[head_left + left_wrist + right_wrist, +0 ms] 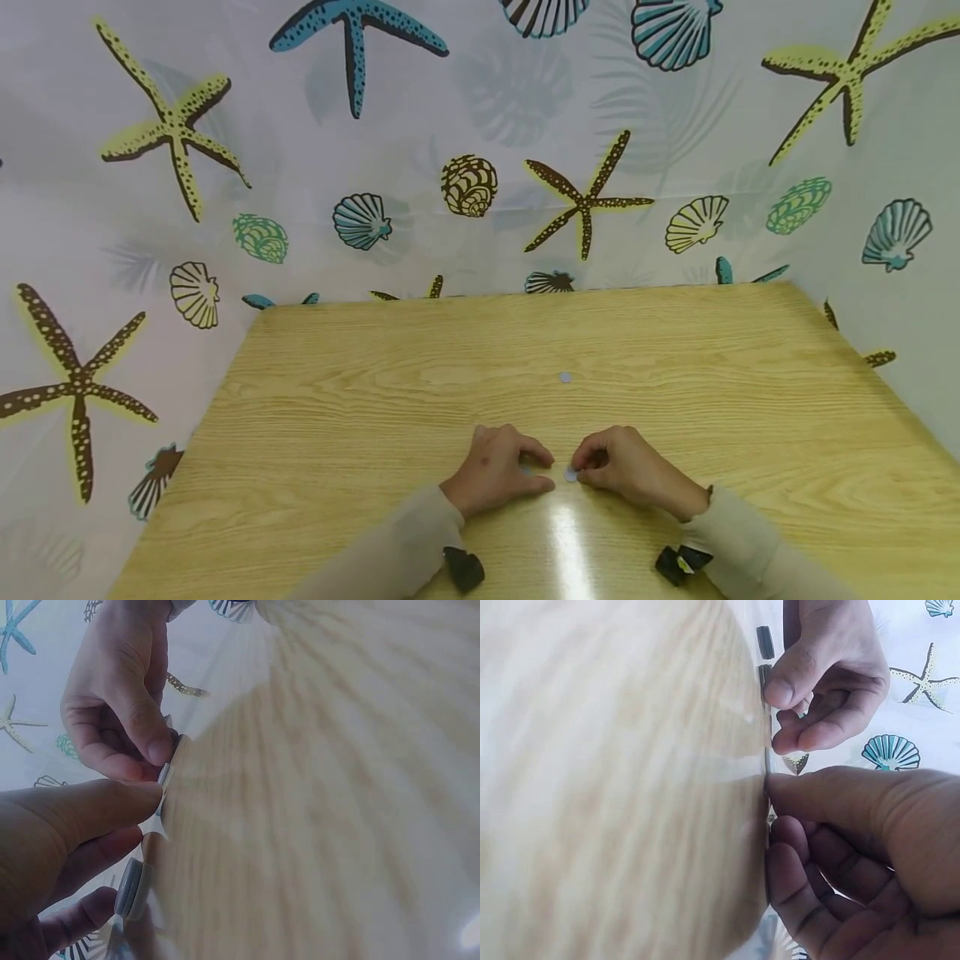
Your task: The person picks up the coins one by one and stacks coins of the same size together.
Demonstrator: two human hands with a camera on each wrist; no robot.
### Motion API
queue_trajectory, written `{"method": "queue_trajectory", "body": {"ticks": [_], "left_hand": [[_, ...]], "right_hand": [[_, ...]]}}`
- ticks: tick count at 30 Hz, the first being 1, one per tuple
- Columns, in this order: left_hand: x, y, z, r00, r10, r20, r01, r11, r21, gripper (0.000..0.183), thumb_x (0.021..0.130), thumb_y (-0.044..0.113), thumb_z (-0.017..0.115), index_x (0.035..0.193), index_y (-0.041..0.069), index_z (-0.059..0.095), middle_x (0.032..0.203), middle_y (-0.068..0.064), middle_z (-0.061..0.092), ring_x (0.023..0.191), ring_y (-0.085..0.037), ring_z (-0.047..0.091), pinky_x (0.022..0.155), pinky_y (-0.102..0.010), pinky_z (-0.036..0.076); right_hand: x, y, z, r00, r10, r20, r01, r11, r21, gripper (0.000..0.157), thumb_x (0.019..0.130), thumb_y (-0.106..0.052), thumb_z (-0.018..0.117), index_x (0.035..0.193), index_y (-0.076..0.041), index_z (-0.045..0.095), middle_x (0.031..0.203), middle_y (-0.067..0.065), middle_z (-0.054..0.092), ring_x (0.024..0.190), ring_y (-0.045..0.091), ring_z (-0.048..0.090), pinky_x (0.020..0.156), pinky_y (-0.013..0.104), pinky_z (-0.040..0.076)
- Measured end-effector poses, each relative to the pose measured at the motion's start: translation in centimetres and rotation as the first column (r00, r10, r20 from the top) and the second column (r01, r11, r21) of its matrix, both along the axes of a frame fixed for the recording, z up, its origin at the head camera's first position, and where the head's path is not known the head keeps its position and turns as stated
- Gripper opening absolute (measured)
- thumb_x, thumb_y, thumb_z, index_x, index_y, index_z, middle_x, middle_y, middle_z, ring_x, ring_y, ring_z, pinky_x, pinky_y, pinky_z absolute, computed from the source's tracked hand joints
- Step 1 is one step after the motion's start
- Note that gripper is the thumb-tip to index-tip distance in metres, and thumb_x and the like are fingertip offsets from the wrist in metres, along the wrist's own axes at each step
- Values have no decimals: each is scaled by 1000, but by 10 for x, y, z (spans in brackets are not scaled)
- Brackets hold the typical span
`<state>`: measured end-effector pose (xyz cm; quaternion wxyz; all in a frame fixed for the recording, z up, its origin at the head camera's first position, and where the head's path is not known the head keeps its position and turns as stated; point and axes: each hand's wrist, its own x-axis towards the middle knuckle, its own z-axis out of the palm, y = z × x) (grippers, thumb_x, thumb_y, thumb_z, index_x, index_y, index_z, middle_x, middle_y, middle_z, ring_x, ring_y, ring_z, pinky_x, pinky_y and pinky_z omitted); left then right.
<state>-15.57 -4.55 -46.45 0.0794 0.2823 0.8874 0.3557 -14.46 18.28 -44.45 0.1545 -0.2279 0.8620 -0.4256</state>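
A small pale round disc (571, 474) lies on the table between the two hands. My right hand (637, 467) has its thumb and forefinger together at the disc's right edge, pinching it. My left hand (498, 468) rests to the left, its thumb and forefinger curved but spread apart. Inside that curve, partly hidden, shows another pale disc (527, 472). In the left wrist view, a short stack of discs (133, 889) stands beside the left fingers. The right wrist view shows the right thumb (787, 793) low against the tabletop.
Farther back on the wooden table (375, 358) lies one more pale disc (565, 377). White cloth (420, 108) printed with starfish and shells hangs behind the table and along both sides. Light glares off the tabletop in front of the hands.
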Motion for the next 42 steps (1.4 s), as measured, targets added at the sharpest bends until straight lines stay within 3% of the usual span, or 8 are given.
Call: {"method": "queue_trajectory", "body": {"ticks": [27,38,42], "left_hand": [[1,15,-1,1000,20,-15,-20,999,45,18,81,31,84,95,21,80,90,17,75,89,6,62,86,-30,33],[3,16,-1,998,43,38,-45,996,78,13,81,27,85,92,23,80,88,18,74,93,3,63,104,-45,34],[3,16,-2,998,47,41,-50,995,87,12,81,26,85,91,23,79,87,19,74,93,4,63,104,-46,33]], "right_hand": [[1,-2,-1,999,-20,-34,20,1000,5,9,83,1,77,85,-7,75,81,-5,71,72,4,57,64,23,48],[1,-2,-1,999,-20,-37,20,1000,3,8,83,0,77,84,-8,75,81,-5,71,72,4,58,65,23,49],[1,-2,-1,999,-22,-35,23,1000,6,7,84,-1,77,84,-8,75,81,-4,71,72,5,57,64,23,48]]}}
